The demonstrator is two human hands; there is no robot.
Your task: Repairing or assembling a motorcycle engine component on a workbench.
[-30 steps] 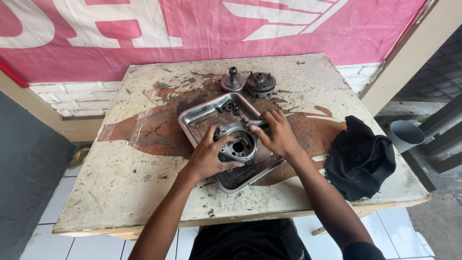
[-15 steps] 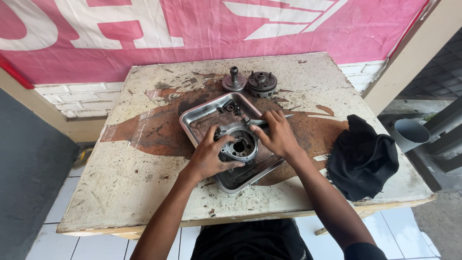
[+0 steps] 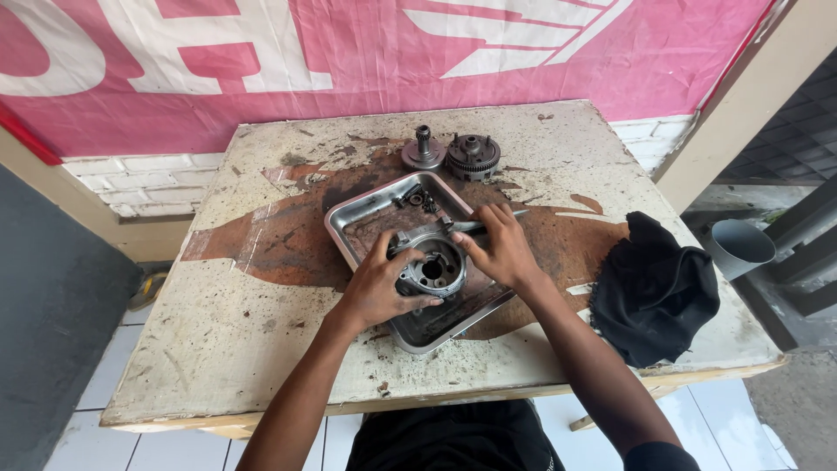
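Head view looks down on a worn, stained desk (image 3: 218, 331) with a shallow steel tray (image 3: 362, 218) at the centre of the frame. Inside the tray sits a round metal housing (image 3: 432, 269) with a hollow middle. The left hand (image 3: 379, 288) grips the housing's lower left side, thumb along its lower edge. The right hand (image 3: 501, 249) rests on its upper right side, fingers curled over a thin metal tool (image 3: 488, 225) that lies across the tray rim. Small dark parts (image 3: 417, 199) lie in the tray's upper corner. Above the tray, toward the top centre, stand a shafted gear (image 3: 424, 152) and a round toothed hub (image 3: 473, 155), touching each other. A crumpled black cloth (image 3: 654, 292) lies at the right of the desk.
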